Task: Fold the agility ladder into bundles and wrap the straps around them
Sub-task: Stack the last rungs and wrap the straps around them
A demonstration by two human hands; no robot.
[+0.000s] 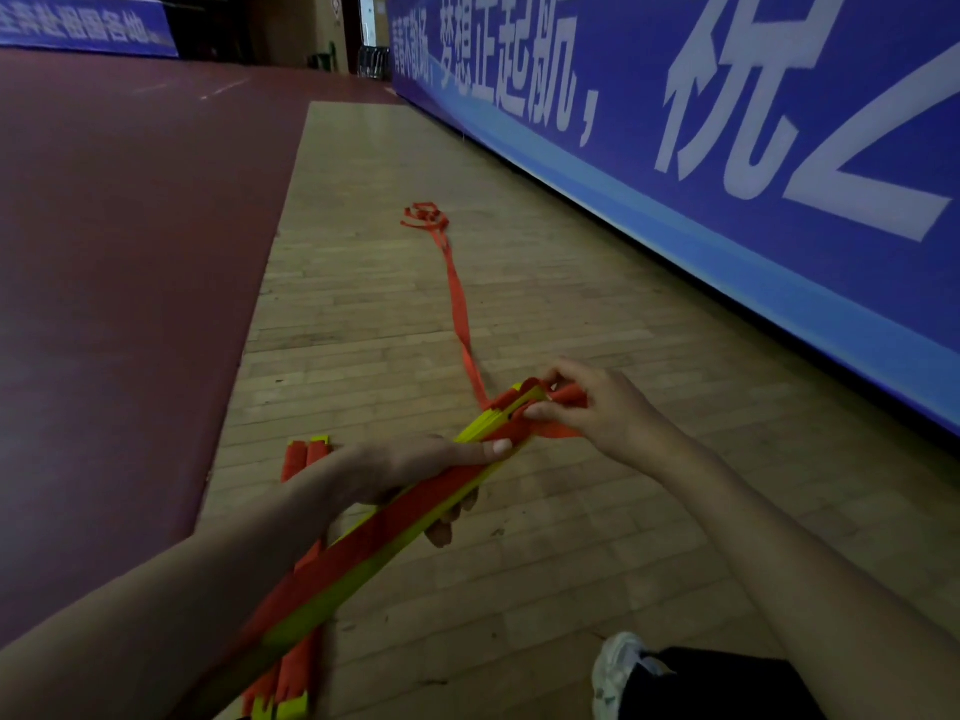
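A bundle of yellow ladder rungs with orange strap over it (363, 553) slants from lower left to upper right above the wooden floor. My left hand (395, 467) grips this bundle around its middle. My right hand (587, 402) pinches the orange strap (460, 304) at the bundle's far end, where it loops around the rungs. From there the strap trails away across the floor to a loose tangle (427, 218). A second bundle (298, 667), wrapped in orange, lies flat on the floor under my left forearm.
A long blue banner wall (727, 148) with white characters runs along the right. Dark red flooring (130, 252) borders the wooden strip on the left. My white shoe (618, 672) and dark trouser leg sit at the bottom right.
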